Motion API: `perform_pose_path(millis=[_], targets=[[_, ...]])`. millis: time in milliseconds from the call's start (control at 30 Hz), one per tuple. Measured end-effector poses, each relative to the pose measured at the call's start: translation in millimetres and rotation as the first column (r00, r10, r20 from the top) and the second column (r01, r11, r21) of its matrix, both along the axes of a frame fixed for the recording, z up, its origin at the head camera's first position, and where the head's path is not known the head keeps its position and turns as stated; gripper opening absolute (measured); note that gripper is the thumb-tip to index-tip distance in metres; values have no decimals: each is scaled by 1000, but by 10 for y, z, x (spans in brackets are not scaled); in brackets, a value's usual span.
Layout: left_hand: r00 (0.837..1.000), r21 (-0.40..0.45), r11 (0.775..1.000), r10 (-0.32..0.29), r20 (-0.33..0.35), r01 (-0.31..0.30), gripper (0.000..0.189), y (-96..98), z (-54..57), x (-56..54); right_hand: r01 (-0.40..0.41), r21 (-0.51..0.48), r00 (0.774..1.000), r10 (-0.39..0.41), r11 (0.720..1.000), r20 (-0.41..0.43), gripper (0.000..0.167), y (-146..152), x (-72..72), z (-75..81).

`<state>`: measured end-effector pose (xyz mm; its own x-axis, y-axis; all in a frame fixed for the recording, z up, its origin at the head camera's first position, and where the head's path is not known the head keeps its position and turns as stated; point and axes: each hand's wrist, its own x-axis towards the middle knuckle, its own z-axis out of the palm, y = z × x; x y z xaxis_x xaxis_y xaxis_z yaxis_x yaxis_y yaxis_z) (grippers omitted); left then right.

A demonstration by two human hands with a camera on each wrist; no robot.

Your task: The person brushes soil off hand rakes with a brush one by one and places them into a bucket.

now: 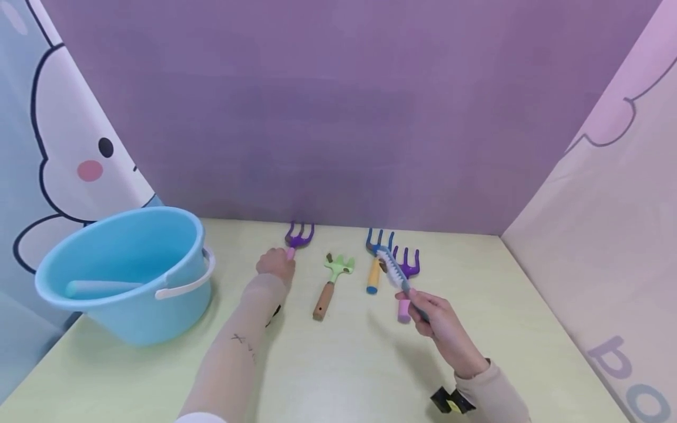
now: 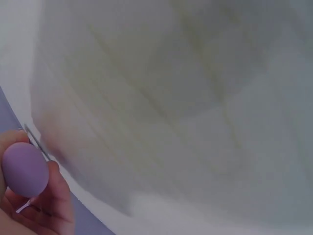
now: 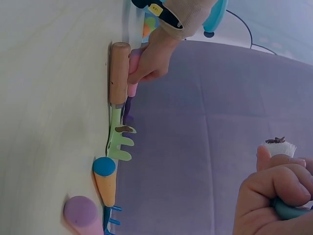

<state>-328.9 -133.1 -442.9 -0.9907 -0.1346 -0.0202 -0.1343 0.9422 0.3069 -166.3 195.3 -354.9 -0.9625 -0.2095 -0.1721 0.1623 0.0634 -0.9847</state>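
My left hand [image 1: 276, 265] grips the pink handle of a purple hand rake [image 1: 300, 239] on the table at its back edge. In the left wrist view, the rounded handle end [image 2: 25, 169] shows between the fingers. My right hand [image 1: 440, 322] holds a blue-grey scrub brush [image 1: 395, 271] with white bristles, raised over the table. A dark bit clings to the bristles [image 3: 279, 147] in the right wrist view. Between the hands lie a green hand rake [image 1: 338, 267] with brown specks and a wooden handle, and a blue rake [image 1: 373, 275] with a yellow handle. A second purple rake [image 1: 409, 269] lies partly behind the brush.
A light blue bucket [image 1: 158, 317] with a white handle stands at the table's left, with a pale blue cylindrical thing [image 1: 100, 288] visible inside. A purple backdrop [image 1: 328, 117] rises behind the table [image 1: 338, 376]. Printed panels flank both sides.
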Motion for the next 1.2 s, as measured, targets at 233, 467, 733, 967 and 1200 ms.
perform_pose_path(millis=[233, 467, 733, 967, 1200], targets=[[996, 33, 999, -11, -87, 14, 39, -68, 76, 84, -1, -4, 1000, 1, 1000, 8, 37, -14, -4, -17], [987, 91, 994, -49, -151, 64, 38, -163, 211, 158, -6, -13, 1000, 6, 1000, 7, 32, -25, -5, -26], [977, 90, 988, -107, -183, 125, 34, -212, 257, 218, -10, -7, 1000, 10, 1000, 2, 37, -30, -14, -40], [972, 133, 976, -145, -183, 171, 33, -210, 342, 396, -5, -7, 1000, 6, 1000, 15, 36, -41, -31, -42], [970, 168, 968, -153, -187, 186, 30, -169, 440, 560, 7, 1, 1000, -7, 1000, 22, 35, -55, -48, -45]])
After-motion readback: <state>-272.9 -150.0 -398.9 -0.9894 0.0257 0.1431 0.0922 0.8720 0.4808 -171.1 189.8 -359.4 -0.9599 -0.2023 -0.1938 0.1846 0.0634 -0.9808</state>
